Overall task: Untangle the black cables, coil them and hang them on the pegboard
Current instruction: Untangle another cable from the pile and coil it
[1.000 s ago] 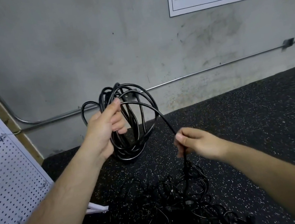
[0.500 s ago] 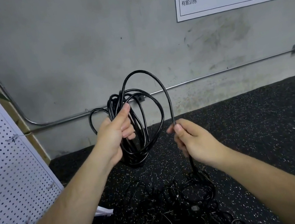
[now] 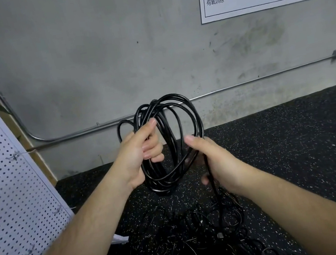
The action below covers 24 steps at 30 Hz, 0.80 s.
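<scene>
Your left hand (image 3: pixel 138 154) grips the coil (image 3: pixel 169 140) of black cable at chest height. Your right hand (image 3: pixel 217 159), just beside it, pinches the strand running down to the tangled pile (image 3: pixel 198 233) on the floor. The pegboard (image 3: pixel 6 188) leans at left.

Blk cable coil (image 3: pixel 170 140): several loose uneven loops, upright, held off floor. Its tail strand (image 3: pixel 213 186) drops to tangled cable pile (image 3: pixel 202 233) on floor. White pegboard (image 3: pixel 1 188) at far L.
</scene>
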### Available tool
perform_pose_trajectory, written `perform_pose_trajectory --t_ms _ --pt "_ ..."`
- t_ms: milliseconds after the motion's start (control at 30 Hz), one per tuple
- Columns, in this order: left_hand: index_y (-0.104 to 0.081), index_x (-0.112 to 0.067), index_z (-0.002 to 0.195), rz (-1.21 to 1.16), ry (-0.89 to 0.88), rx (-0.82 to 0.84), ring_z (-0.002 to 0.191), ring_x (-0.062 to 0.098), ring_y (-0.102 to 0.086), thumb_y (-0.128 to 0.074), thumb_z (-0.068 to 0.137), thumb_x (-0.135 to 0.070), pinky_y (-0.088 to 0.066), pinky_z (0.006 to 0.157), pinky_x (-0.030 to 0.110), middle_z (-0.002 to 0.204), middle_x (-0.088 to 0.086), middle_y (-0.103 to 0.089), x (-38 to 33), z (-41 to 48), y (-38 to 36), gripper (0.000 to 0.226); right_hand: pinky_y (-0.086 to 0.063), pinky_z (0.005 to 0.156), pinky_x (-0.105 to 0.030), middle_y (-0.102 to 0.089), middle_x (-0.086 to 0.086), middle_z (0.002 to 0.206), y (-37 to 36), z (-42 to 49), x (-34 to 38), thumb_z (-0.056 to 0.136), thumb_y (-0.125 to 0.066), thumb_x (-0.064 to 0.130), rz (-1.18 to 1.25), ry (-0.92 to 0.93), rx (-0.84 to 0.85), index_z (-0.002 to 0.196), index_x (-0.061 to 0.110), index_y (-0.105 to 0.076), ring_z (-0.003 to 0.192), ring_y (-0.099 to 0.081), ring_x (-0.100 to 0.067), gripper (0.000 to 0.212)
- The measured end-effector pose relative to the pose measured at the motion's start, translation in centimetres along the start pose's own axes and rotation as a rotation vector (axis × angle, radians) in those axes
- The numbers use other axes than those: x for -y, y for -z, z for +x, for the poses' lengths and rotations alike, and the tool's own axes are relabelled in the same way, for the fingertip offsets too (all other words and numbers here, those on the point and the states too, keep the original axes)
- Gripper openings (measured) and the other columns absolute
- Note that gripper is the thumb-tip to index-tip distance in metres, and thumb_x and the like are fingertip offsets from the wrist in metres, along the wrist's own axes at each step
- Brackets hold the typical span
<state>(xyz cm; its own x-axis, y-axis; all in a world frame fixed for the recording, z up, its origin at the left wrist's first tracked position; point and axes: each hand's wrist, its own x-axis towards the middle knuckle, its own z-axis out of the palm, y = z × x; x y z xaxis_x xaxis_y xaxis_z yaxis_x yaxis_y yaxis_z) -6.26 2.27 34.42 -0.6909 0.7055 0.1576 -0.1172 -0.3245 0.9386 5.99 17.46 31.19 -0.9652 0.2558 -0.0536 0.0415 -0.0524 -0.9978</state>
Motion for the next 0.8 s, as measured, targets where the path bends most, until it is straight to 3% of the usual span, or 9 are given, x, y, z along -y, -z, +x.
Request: perform_pose_trajectory --t_ms 133,200,267,333,433,533,633,700,800 --pt "-0.045 -0.022 0.069 -0.2 0.132 0.233 0.034 0.0 -0.026 -0.063 0.093 -0.033 -0.027 0.039 0.017 0.043 -0.013 -0.028 0.3 -0.4 -0.8 0.032 -0.036 0.051 -0.028 -0.063 -0.004 0.092 0.5 0.4 0.1 0.066 -0.069 0.041 0.252 0.051 0.072 0.099 0.013 -0.06 0.078 -0.055 -0.02 0.043" --pt "-0.046 -0.021 0.07 -0.297 0.2 0.351 0.034 0.0 -0.028 -0.068 0.093 -0.029 -0.028 0.039 0.016 0.043 -0.013 -0.028 0.7 -0.6 -1.2 0.033 -0.034 0.051 -0.028 -0.065 -0.01 0.103 0.4 0.3 0.2 0.062 -0.067 0.03 0.404 -0.003 0.136 0.107 0.012 -0.063 0.08 -0.061 -0.023 0.049" --pt "-0.049 -0.019 0.071 -0.381 0.255 0.464 0.035 0.002 -0.026 -0.068 0.094 -0.026 -0.03 0.04 0.017 0.045 -0.012 -0.026 1.1 -0.6 -1.6 0.031 -0.047 0.07 -0.034 -0.069 -0.01 0.115 0.4 0.6 0.0 0.057 -0.072 0.03 0.531 -0.078 0.239 0.121 0.011 -0.067 0.091 -0.068 -0.024 0.067" --pt "-0.05 -0.019 0.072 -0.422 0.283 0.522 0.035 0.003 -0.025 -0.066 0.096 -0.025 -0.033 0.04 0.017 0.046 -0.011 -0.025 1.5 -0.5 -1.9 0.03 -0.044 0.096 -0.046 -0.063 -0.012 0.125 0.4 0.8 0.0 0.056 -0.078 0.03 0.614 -0.103 0.335 0.136 0.01 -0.062 0.108 -0.06 -0.029 0.084" --pt "-0.048 -0.019 0.072 -0.431 0.32 0.524 0.035 0.004 -0.025 -0.065 0.096 -0.026 -0.032 0.04 0.017 0.046 -0.011 -0.025 1.5 -0.4 -1.8 0.031 -0.046 0.092 -0.044 -0.063 -0.01 0.112 0.4 0.8 0.3 0.06 -0.077 0.024 0.638 -0.076 0.373 0.129 0.008 -0.066 0.102 -0.059 -0.028 0.071" --pt "-0.046 -0.02 0.071 -0.245 0.309 0.356 0.035 0.002 -0.026 -0.063 0.096 -0.029 -0.03 0.04 0.018 0.047 -0.011 -0.023 1.0 -0.5 -1.8 0.031 -0.049 0.088 -0.04 -0.063 -0.01 0.1 1.0 0.9 0.6 0.079 -0.069 0.016 0.455 -0.001 0.179 0.123 -0.001 -0.067 0.091 -0.062 -0.025 0.047" --pt "-0.047 -0.02 0.074 0.118 0.178 0.074 0.041 0.008 -0.024 -0.064 0.095 -0.034 -0.026 0.043 0.022 0.052 -0.006 -0.023 1.4 -0.4 -1.7 0.031 -0.048 0.084 -0.039 -0.063 -0.005 0.086 1.5 1.0 0.9 0.086 -0.069 0.01 0.041 0.161 -0.037 0.091 0.007 -0.068 0.082 -0.061 -0.02 0.005" --pt "-0.049 -0.019 0.078 0.267 0.104 -0.018 0.048 0.011 -0.025 -0.066 0.095 -0.038 -0.03 0.047 0.024 0.058 -0.004 -0.028 1.8 -0.3 -1.6 0.03 -0.044 0.077 -0.035 -0.055 -0.004 0.079 1.5 1.0 0.9 0.086 -0.067 0.008 -0.136 0.183 -0.081 0.082 0.011 -0.059 0.076 -0.054 -0.016 0.009" --pt "-0.052 -0.017 0.084 0.241 0.117 -0.029 0.05 0.012 -0.03 -0.072 0.087 -0.045 -0.035 0.051 0.025 0.059 -0.004 -0.034 1.9 -0.5 -1.7 0.034 -0.044 0.07 -0.025 -0.053 -0.003 0.077 1.3 0.7 1.1 0.09 -0.062 0.005 -0.346 0.219 -0.092 0.088 0.002 -0.055 0.07 -0.051 -0.008 0.008"
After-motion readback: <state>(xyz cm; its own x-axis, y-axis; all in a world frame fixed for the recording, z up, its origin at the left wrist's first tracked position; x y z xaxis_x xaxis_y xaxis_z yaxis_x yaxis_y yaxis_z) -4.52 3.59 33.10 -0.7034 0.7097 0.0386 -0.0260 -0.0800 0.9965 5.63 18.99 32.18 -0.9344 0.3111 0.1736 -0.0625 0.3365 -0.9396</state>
